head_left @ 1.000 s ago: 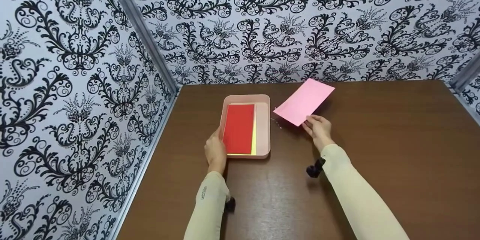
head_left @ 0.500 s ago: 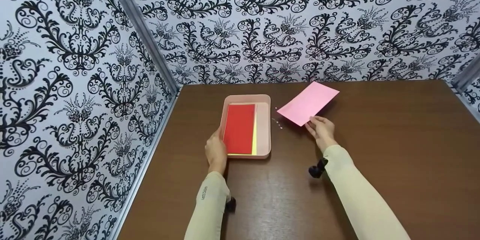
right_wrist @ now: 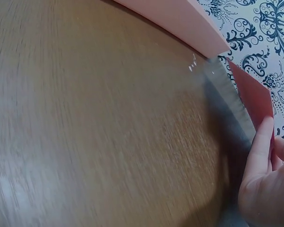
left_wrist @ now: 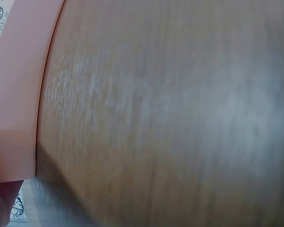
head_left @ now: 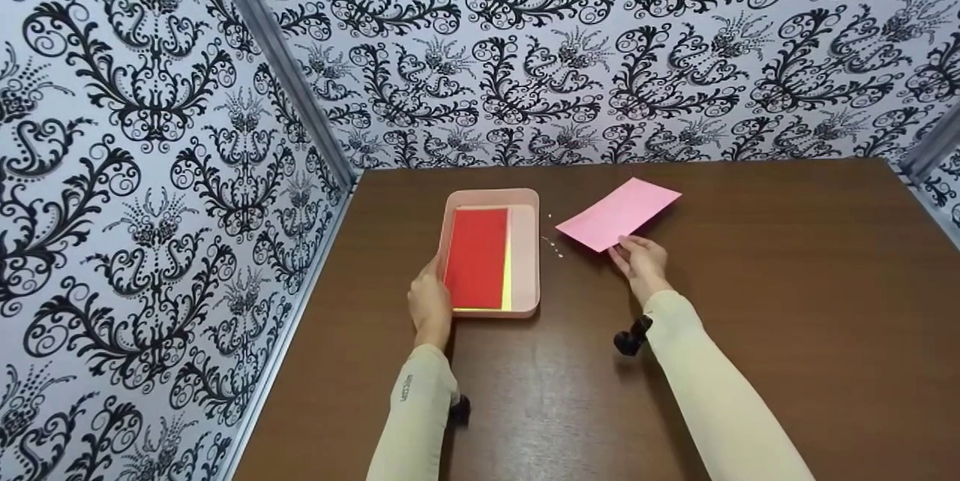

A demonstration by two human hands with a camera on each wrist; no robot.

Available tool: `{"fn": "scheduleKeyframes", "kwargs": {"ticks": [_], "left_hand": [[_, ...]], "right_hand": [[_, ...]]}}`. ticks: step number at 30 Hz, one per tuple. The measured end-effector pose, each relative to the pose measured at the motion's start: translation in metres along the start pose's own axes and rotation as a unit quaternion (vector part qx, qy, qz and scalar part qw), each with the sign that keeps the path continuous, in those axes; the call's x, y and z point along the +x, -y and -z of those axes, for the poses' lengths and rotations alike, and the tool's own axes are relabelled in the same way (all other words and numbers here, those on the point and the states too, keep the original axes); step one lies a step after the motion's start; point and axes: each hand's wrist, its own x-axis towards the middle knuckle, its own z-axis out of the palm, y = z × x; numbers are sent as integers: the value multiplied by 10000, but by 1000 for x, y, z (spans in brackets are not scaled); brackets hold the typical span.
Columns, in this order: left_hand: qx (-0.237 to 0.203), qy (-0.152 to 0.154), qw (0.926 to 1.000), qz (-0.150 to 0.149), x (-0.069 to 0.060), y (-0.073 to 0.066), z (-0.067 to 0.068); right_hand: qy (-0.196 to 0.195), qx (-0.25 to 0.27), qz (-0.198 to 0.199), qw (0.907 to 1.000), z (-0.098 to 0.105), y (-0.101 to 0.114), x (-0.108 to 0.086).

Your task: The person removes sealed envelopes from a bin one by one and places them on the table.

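Observation:
A shallow pink tray (head_left: 527,256) stands on the brown table, with my left hand (head_left: 430,305) gripping its left side. Inside it lies a red rectangular paper piece (head_left: 478,260), and a yellow strip (head_left: 508,271) shows from under its right edge. To the right of the tray, my right hand (head_left: 643,263) pinches a pink sheet of paper (head_left: 619,214) by its near corner. The sheet is held tilted above the table. In the right wrist view, the thumb and fingers (right_wrist: 260,149) press the sheet (right_wrist: 253,92) between them. Most of my left hand is out of the left wrist view.
Small white specks (head_left: 556,246) lie on the table (head_left: 787,278) between the tray and the pink sheet. Black-and-white patterned walls (head_left: 570,53) close off the back and left of the table. A black wrist camera (head_left: 632,336) hangs at the right sleeve.
The pink sheet has shifted slightly right, and its far end has dropped so it lies flatter. My right hand moved a little with it. The left hand and tray stay in place.

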Motion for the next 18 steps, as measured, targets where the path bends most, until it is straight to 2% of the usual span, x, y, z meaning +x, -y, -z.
{"fn": "scheduleKeyframes", "kwargs": {"ticks": [8, 18], "left_hand": [[-93, 34, 9999, 107, 1, 1, -1], [-39, 13, 10000, 82, 2, 2, -3]], "right_hand": [[-82, -37, -67, 9999, -3, -5, 3], [2, 12, -125, 9999, -14, -9, 4]]}}
